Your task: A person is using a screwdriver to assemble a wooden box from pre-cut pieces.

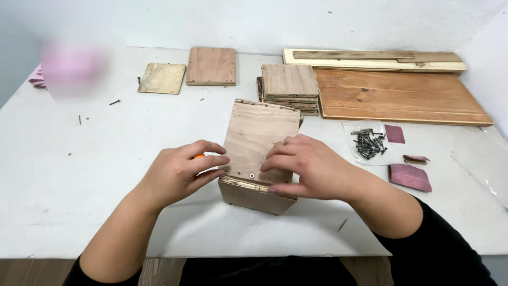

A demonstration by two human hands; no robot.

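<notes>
Plywood box (pixel 259 159) lid-covered, contents hidden, both hands' fingers (pixel 211 161) pressed on lid, nails (pixel 369 143) on plastic sheet (pixel 360 156)

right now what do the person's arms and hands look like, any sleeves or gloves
Both hands are bare: left hand and right hand wear no gloves, rings or watch. Forearms are uncovered; black sleeves are pushed up near the elbows, matching a black top.

My fingers (pixel 211 161) press on a box (pixel 259 153) of pale plywood, matt and a bit rough, with layers showing at its edge. The bench (pixel 79 175) is white, smooth and dull. At two o'clock lie dark metal nails (pixel 369 143) on clear shiny plastic, and reddish sandpaper (pixel 410 176). At one o'clock, orange-brown boards (pixel 397 95) look smoother.
</notes>
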